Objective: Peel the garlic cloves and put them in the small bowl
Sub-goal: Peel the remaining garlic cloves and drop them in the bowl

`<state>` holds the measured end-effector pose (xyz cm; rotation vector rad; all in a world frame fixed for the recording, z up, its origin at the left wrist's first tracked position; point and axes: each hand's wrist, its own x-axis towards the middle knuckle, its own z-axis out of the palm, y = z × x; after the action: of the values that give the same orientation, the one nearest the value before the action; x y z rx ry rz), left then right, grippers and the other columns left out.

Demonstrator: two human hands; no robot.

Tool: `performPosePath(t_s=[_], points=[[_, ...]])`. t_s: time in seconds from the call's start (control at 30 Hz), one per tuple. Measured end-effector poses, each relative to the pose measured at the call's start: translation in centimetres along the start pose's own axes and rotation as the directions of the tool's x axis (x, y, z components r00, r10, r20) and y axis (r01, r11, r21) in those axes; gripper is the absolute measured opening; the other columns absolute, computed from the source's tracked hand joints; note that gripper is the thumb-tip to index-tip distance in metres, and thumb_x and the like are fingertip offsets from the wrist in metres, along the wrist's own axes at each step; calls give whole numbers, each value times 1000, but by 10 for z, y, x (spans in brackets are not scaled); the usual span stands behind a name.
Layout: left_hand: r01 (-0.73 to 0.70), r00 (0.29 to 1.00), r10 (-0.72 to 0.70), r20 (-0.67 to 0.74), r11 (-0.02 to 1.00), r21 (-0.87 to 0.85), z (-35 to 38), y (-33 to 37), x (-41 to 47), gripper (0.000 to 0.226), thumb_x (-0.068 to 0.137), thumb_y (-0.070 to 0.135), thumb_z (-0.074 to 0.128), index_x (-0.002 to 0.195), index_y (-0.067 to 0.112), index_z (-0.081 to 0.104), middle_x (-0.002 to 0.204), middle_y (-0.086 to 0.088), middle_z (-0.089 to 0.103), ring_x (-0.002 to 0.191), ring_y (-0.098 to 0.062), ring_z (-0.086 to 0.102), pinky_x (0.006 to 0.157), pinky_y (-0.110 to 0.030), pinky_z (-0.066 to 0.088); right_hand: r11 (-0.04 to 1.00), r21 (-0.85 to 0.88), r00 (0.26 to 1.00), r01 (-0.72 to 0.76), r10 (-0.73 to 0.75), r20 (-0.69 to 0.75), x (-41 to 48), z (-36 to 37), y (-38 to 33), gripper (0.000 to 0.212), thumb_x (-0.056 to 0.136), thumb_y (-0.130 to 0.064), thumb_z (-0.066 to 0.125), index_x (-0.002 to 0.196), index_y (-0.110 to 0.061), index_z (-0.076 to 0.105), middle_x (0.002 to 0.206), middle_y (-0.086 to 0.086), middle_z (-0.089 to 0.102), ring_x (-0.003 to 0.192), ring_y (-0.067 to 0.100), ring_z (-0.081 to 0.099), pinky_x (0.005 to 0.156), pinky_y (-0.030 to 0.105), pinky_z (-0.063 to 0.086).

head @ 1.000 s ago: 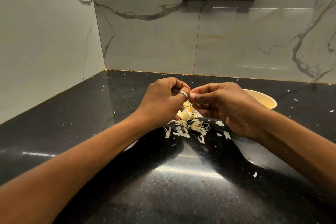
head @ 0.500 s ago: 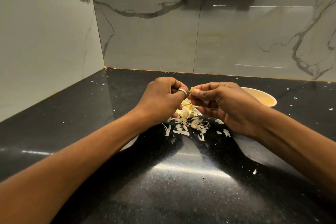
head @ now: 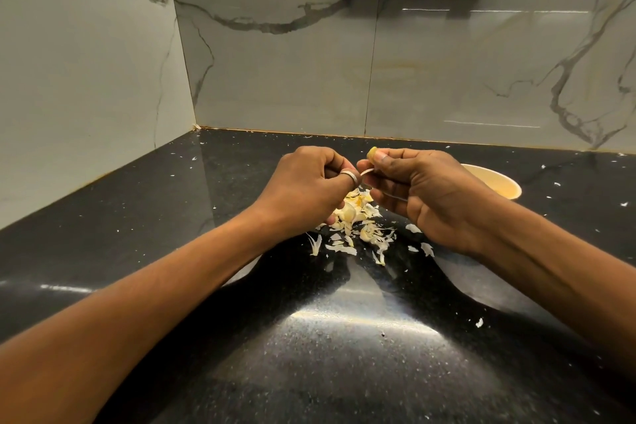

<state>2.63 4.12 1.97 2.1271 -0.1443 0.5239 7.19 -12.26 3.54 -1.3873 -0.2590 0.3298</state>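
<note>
The garlic clove has been raised since the earlier frame and is pinched in the right hand. A skin strip is pinched by the curled left hand. Peelings are strewn on the tabletop below, and the small bowl is set behind the right hand.

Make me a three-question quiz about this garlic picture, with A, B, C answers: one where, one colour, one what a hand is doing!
1. Where is the small bowl? A) behind the right hand B) far left corner C) on the wall
2. What colour is the countertop? A) white B) black C) red
3. What is the right hand doing? A) lying flat B) pinching a garlic clove C) holding a spoon
Answers: 1 A, its rim shows past that hand; 2 B, dark and shiny; 3 B, the yellow clove pokes out above the thumb.
</note>
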Motion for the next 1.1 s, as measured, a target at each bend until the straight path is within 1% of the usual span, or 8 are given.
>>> performPosePath(t_s=[0.13,0.27,0.4,0.47,0.6,0.77,0.9,1.1], points=[[-8,1000,7,7,999,42,0,2,-1,10,95,21,65,87,15,70,67,0,66,60,-14,67,51,-29,59,997,79,1000,10,-8,-20,1,-2,-2,13,98,-17,63,108,-12,69,93,2,77,86,14,71,72,29,55],[-9,999,13,-46,996,88,-1,3,0,16,94,25,65,84,14,69,70,-5,69,64,-22,71,54,-38,61,998,54,999,21,-20,-25,0,-3,-4,12,96,-14,64,106,-13,70,92,1,77,87,13,71,75,30,55],[-17,995,30,-93,991,133,-3,1,1,17,91,31,69,80,18,70,68,4,67,65,-16,69,62,-41,62,1000,9,1000,22,-22,6,-1,-3,-3,18,95,-13,64,112,-12,71,97,2,77,92,14,70,77,30,53],[-37,992,56,-117,987,157,-3,-1,2,15,87,33,74,79,22,68,69,8,68,67,-10,68,67,-37,61,1000,8,1000,18,-18,17,-1,-3,-3,19,95,-12,63,113,-11,71,97,3,77,91,14,69,77,29,53],[-127,975,153,-159,978,163,-3,-3,4,8,88,27,74,93,22,71,80,11,68,71,-2,65,71,-26,55,1000,-9,999,25,-25,44,-3,-3,-5,22,94,-13,64,115,-9,71,104,9,77,92,15,70,78,28,54],[-165,975,174,-141,984,74,-3,-2,4,9,91,30,73,96,23,76,79,14,70,71,0,66,75,-35,60,996,-52,996,73,-71,50,-3,-2,-3,21,93,-6,63,112,-7,71,100,12,77,87,16,73,75,28,57],[-131,984,130,-121,991,-5,-5,-1,4,15,87,34,76,96,21,76,79,9,72,67,-13,71,68,-39,62,986,-111,991,124,-118,65,-1,-3,-1,21,92,-2,65,111,-7,72,99,12,78,87,18,74,70,25,57],[-94,993,91,-77,995,-38,-5,-4,5,7,92,24,72,98,21,75,79,6,71,65,-9,68,53,-20,51,972,-171,985,163,-148,93,-5,-2,-3,25,88,0,69,111,-9,72,98,13,78,86,22,75,78,29,59]])
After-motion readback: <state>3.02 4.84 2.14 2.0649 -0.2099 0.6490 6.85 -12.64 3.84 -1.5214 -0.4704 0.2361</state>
